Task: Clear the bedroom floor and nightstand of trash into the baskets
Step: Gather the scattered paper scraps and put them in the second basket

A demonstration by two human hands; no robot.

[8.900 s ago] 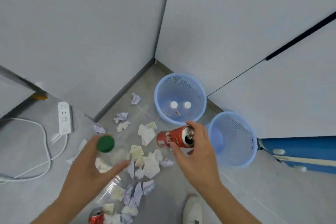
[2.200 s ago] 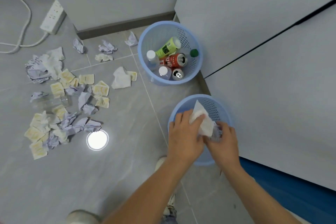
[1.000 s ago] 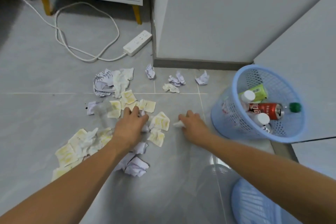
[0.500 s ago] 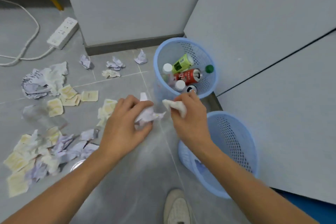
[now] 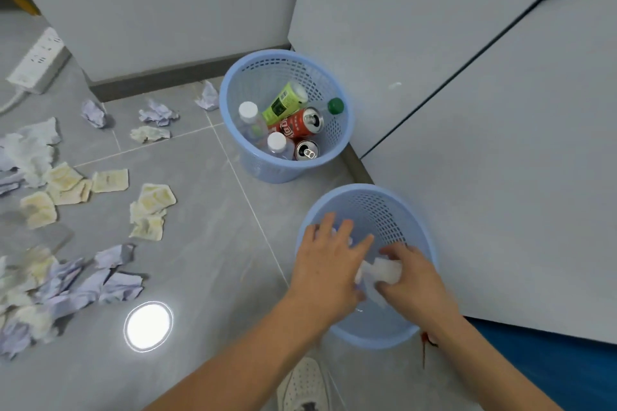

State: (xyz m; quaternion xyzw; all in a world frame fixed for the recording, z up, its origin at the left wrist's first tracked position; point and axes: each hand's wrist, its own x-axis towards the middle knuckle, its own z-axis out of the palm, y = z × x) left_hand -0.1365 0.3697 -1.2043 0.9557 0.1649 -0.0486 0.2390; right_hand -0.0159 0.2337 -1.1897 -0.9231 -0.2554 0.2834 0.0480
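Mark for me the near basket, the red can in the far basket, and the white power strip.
near basket [image 5: 421,227], head view, on the right part of its rim.
red can [image 5: 298,125], head view, on its printed side.
white power strip [image 5: 35,62], head view, on its top face with the sockets.

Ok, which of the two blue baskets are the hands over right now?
The nearer basket, by the blue edge at lower right. Both hands are over it with white paper; the far basket holds bottles and cans.
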